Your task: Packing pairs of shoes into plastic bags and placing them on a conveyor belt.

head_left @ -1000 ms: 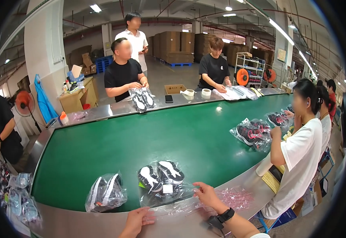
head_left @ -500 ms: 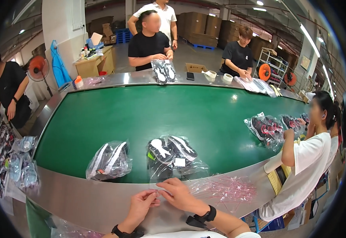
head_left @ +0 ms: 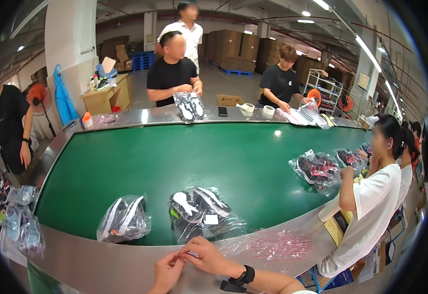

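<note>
Bagged pair of black-and-white shoes point(head_left: 201, 206), soles up, at the near edge of the green conveyor belt point(head_left: 174, 157). Left hand point(head_left: 169, 270) and right hand point(head_left: 203, 256), before the belt, fingertips pressed together, anything pinched too small to tell. Loose pink ties point(head_left: 285, 245), metal surface point(head_left: 101, 259) alongside the belt.
</note>
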A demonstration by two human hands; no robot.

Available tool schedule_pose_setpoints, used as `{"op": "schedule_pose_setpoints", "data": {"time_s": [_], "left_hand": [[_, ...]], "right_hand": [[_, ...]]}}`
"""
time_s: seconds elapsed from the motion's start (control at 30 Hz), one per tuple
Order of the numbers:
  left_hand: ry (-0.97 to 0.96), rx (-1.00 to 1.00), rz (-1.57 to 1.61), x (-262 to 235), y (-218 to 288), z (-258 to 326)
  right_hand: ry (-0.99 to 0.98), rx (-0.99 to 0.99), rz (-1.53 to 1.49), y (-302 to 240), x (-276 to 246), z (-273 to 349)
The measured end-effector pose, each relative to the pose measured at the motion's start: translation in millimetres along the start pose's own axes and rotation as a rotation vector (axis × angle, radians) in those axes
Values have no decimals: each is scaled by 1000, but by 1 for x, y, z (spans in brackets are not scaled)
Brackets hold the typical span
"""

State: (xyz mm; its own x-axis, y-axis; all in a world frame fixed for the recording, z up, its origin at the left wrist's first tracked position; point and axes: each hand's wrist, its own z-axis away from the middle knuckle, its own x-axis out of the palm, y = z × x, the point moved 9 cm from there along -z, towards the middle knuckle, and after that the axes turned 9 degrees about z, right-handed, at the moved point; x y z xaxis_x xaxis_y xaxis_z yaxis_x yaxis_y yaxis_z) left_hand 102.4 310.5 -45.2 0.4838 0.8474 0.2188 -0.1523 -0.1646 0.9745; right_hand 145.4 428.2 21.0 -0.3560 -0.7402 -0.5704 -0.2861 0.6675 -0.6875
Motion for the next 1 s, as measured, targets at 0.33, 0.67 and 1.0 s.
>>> {"op": "schedule_pose_setpoints", "data": {"time_s": [0.33,0.67,1.0], "left_hand": [[-101,394,-680,8,39,-19],[20,253,-373,-16,47,-31],[98,582,-665,1,92,-15]], "right_hand": [[-179,-166,-365,-74,-73,18],[3,71,-615,15,-241,96],[-91,84,800,70,-125,65]]}}
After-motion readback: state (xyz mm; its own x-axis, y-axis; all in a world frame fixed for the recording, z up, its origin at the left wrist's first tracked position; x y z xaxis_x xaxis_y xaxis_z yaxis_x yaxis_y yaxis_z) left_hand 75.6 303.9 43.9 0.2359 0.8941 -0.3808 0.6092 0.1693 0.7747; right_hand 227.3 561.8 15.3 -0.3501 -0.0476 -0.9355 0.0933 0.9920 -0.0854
